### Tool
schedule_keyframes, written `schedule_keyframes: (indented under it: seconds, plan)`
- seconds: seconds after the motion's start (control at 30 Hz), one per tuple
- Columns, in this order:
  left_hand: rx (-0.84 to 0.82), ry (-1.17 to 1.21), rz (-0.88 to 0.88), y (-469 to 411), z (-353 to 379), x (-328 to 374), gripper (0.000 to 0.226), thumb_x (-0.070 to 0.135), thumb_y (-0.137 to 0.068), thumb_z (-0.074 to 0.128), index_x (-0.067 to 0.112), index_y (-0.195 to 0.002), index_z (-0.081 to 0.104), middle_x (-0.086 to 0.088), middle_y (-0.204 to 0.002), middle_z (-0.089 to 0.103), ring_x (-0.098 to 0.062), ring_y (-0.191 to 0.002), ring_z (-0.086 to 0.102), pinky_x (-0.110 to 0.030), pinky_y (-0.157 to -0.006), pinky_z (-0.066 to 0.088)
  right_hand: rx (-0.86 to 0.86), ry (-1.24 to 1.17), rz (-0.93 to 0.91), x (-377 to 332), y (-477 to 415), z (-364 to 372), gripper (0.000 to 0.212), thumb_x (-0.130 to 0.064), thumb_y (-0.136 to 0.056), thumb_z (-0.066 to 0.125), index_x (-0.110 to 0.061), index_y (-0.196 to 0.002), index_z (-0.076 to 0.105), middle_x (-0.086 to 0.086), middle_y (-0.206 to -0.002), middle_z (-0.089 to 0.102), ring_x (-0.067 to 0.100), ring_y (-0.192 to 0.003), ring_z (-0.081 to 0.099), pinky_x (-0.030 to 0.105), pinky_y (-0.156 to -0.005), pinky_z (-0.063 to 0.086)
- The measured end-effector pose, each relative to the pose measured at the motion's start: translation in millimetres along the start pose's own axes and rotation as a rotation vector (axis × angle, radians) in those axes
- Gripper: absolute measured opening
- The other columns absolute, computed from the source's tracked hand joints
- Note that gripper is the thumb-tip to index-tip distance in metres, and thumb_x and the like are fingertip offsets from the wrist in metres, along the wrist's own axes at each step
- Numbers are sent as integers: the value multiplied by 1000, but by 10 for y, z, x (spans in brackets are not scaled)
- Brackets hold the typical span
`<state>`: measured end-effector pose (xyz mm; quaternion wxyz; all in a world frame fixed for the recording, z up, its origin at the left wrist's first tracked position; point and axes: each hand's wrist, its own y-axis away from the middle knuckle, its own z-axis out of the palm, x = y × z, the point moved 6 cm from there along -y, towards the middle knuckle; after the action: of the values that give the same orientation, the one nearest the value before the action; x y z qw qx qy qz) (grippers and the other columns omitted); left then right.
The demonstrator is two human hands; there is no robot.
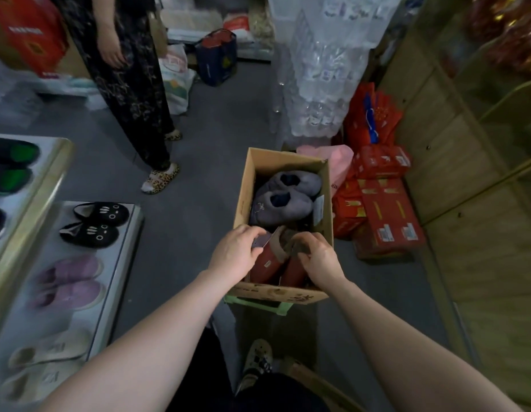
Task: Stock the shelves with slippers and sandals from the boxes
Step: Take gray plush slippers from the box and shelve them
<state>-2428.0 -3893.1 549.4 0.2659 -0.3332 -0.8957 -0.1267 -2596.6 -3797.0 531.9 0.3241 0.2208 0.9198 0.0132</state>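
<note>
Stocking part done. Shelf point(121, 242) at left, lower tier, carries a black cat-face pair point(99, 223), lilac pair point(69, 281) and cream pair point(47, 364); upper tier has dark pairs w/ green insoles point(15, 163).

Box point(243, 197) sits on green stool point(258, 304), not empty: grey slippers point(288, 190) at far end, red slippers point(270, 264) at near end.

Left hand point(234, 252) is curled on cuff/tag of one red slipper, right hand point(319, 258) on cuff of the other. Hands are close, not touching. Red pair is still inside box.

Est. mid-pick. Left to do: red pair to shelf, then grey, plus anything beneath (can't see).
</note>
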Motion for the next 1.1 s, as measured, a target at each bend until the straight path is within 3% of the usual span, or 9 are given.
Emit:
schedule_keyframes:
  seconds: [0.1,0.27,0.43,0.67,0.83,0.97,1.1]
  plan:
    - [-50,-6,30,-339,42,-73,37,24,-91,63,24,-127,57,4,-123,58,-17,-112,57,-29,-90,47,24,22,40,60,-242,-39,36,-9,-88,62,-23,-121,59,-1,-121,55,20,-108,56,28,-88,46]
    - [-154,-12,80,-1064,92,-275,39,21,-91,62,23,-129,56,2,-127,57,-20,-117,54,-33,-95,46,56,-9,145,145,-760,-54,38,-5,-85,62,-20,-121,60,3,-119,57,24,-110,56,39,-92,49]
    - [-302,-43,160,-1823,192,-461,40,20,-92,61,20,-131,55,-2,-128,57,-23,-117,53,-35,-98,44,118,-21,271,171,-1274,-21,39,-3,-85,61,-16,-122,61,7,-122,58,28,-111,57,40,-88,50]
    - [-462,-116,264,-2658,505,-647,44,18,-94,58,18,-137,50,-5,-136,53,-26,-125,48,-34,-106,36,101,47,364,288,-1944,180,37,-4,-88,59,-8,-124,61,13,-119,59,31,-107,58,31,-83,43]
    - [-580,-143,379,-3068,789,-759,45,11,-95,54,9,-139,48,-13,-140,49,-30,-130,44,-31,-108,30,53,-25,420,318,-2188,470,34,-2,-91,55,-5,-123,61,15,-119,63,29,-110,58,21,-84,36]
    - [-669,-222,451,-3297,1089,-900,52,8,-95,51,10,-145,40,-11,-153,34,-26,-142,30,-29,-115,20,-82,-31,513,314,-2318,809,37,-8,-93,54,-15,-128,58,11,-118,65,28,-108,61,30,-85,46]
    - [-783,-355,514,-3401,1372,-970,57,3,-99,38,13,-153,24,-7,-162,14,-21,-149,12,-33,-121,12,-220,-32,568,315,-2469,1156,36,-16,-94,55,-17,-130,52,10,-125,60,29,-115,57,33,-91,45]
